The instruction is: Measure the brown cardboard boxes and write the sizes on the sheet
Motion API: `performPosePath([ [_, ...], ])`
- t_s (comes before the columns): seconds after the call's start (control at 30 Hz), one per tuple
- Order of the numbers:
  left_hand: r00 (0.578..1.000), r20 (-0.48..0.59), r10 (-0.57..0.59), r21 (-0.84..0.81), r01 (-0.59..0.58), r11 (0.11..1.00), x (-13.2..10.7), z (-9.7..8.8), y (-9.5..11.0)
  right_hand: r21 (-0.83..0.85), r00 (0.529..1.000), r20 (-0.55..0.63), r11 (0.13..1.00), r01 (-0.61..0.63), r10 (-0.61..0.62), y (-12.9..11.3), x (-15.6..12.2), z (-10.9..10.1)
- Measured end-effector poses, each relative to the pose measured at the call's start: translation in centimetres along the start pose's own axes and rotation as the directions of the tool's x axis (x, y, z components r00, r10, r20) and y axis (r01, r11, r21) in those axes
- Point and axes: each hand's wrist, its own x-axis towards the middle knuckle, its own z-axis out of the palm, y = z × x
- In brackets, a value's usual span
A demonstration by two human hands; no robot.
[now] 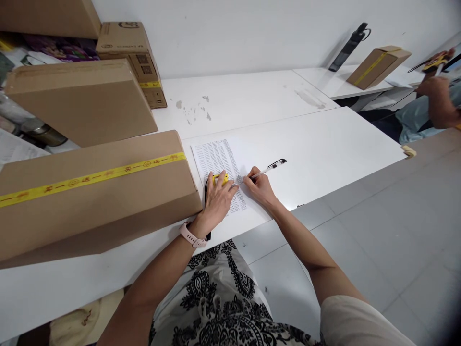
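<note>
A printed sheet of paper (221,158) with dense rows of text lies on the white table (324,149). My right hand (260,186) is closed round a white pen with a black cap (271,167), its tip on the sheet. My left hand (216,201) rests on the paper's lower left part with fingers laid over a yellow and black device (220,179), which it mostly hides. A pink watch (191,236) sits on my left wrist.
A long cardboard box with yellow tape (90,192) lies just left of my left hand. More boxes (79,96) are stacked behind it. Another box (378,65) and a black object (349,47) stand at the far right. Another person's arm (437,103) shows at the right edge.
</note>
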Motion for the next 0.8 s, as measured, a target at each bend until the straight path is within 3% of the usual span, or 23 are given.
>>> performPosePath([
  [0.8,1.0,-0.008,-0.005,-0.031,0.005,1.0,0.03,0.19,-0.07,-0.037,1.0,-0.012,0.999,0.008,-0.008,0.24,0.14,0.01],
])
